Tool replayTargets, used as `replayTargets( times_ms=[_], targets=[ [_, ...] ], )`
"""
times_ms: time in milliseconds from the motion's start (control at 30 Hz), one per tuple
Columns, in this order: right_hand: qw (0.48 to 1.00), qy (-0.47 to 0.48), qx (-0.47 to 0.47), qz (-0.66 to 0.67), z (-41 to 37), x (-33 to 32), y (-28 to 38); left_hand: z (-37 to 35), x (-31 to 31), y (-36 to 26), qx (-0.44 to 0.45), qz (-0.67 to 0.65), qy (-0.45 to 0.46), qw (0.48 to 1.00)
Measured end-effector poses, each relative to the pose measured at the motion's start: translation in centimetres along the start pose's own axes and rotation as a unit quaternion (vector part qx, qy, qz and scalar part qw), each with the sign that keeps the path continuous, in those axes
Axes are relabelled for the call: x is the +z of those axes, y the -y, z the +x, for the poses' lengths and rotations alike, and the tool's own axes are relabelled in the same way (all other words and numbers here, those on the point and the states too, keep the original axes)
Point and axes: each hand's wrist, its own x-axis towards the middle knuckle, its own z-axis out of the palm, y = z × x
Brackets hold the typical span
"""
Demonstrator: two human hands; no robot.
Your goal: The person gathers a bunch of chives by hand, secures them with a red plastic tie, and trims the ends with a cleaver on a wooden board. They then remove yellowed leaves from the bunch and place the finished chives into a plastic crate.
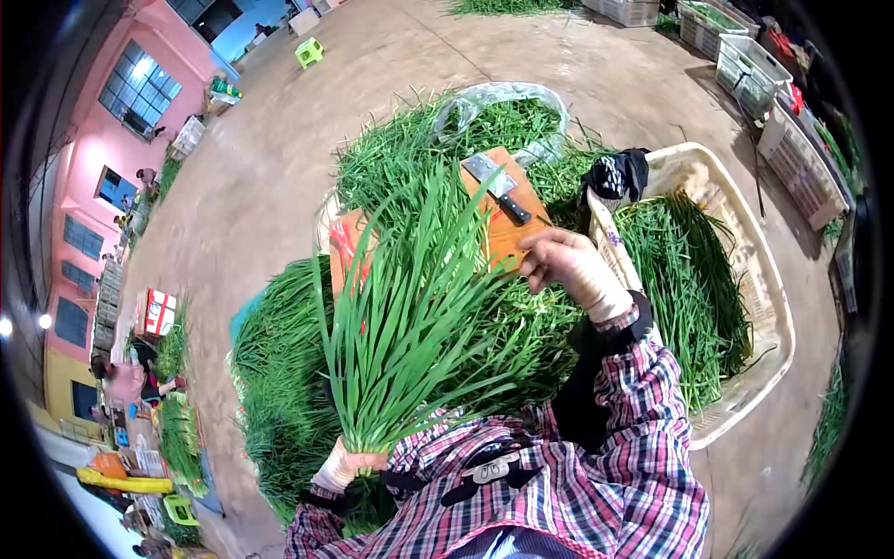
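Wrapped in the fingers of my left hand [361, 459] is a bunch of garlic chives [396, 326], its long green leaves fanning away from me. My right hand [557, 261] is raised near the edge of an orange-brown cutting board [507, 244], with the fingers curled together. Whatever they pinch, if anything, is too small to name. On the board lies a cleaver [498, 189] with a black handle, just beyond my right hand. Red strips [345, 244] show on another part of the board, left of the bunch. Loose greens [531, 335] lie beneath both hands.
A cream plastic crate [778, 307] of greens stands at my right, with a black cloth [619, 175] on its corner. More greens [289, 373] are heaped at my left. A clear plastic bag [503, 93] lies beyond the board. A person [126, 380] sits far left; crates line the right.
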Motion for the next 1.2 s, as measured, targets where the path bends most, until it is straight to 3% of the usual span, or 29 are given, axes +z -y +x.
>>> replayTargets(
  times_ms=[200, 367, 400, 467, 500, 567, 700, 800, 933, 1000, 1033, 1067, 1100, 1200],
  targets=[
    [0.988, 0.125, 0.080, -0.051, 0.3, 4.2, -1.5, -0.9, 1.5, -1.9, -0.033, 0.007, -0.020, 0.999],
    [0.980, 0.146, 0.126, -0.045, 1.2, 7.0, -3.9, -0.3, 1.2, -2.0, -0.021, 0.158, -0.025, 0.987],
    [0.986, 0.106, 0.125, -0.036, 0.8, 8.4, -3.9, -0.2, 1.4, -1.9, -0.003, 0.152, -0.031, 0.988],
    [0.978, 0.135, 0.158, -0.023, 1.2, 9.4, -5.7, 0.0, 1.8, -1.6, 0.035, 0.144, -0.041, 0.988],
    [0.983, 0.127, 0.127, -0.027, 1.5, 9.8, -7.6, -0.3, 1.1, -1.9, -0.006, 0.190, 0.019, 0.982],
    [0.988, 0.133, 0.078, 0.023, 0.1, 11.1, -6.3, -0.1, -1.7, 1.1, -0.116, 0.092, -0.001, 0.989],
    [0.982, 0.174, 0.056, 0.052, -1.3, 12.6, -5.1, -0.6, -1.9, 1.0, -0.093, 0.074, 0.080, 0.990],
    [0.985, 0.165, 0.044, 0.028, -1.0, 12.9, -6.2, 0.0, -2.6, 1.2, -0.017, 0.171, 0.055, 0.984],
    [0.989, 0.119, 0.027, 0.080, -1.2, 11.7, -6.5, -0.3, -2.3, 0.9, 0.016, 0.055, 0.030, 0.998],
    [0.992, 0.110, -0.016, 0.066, -1.1, 10.6, -7.0, 0.3, -3.7, 2.3, 0.070, 0.022, 0.076, 0.994],
    [0.989, 0.094, -0.066, 0.096, -1.0, 10.7, -7.7, 0.4, -3.9, 1.9, 0.147, 0.208, 0.096, 0.962],
    [0.990, 0.104, -0.047, 0.089, -0.8, 10.1, -7.9, 0.4, -4.2, 1.5, 0.216, 0.384, 0.113, 0.891],
    [0.990, 0.092, -0.047, 0.099, -1.0, 10.0, -7.8, -0.2, -0.4, -1.3, 0.003, 0.060, -0.009, 0.998],
    [0.993, 0.070, -0.030, 0.092, -1.2, 9.5, -7.6, -0.1, -1.0, -0.9, 0.130, 0.270, 0.034, 0.953]
  ],
)
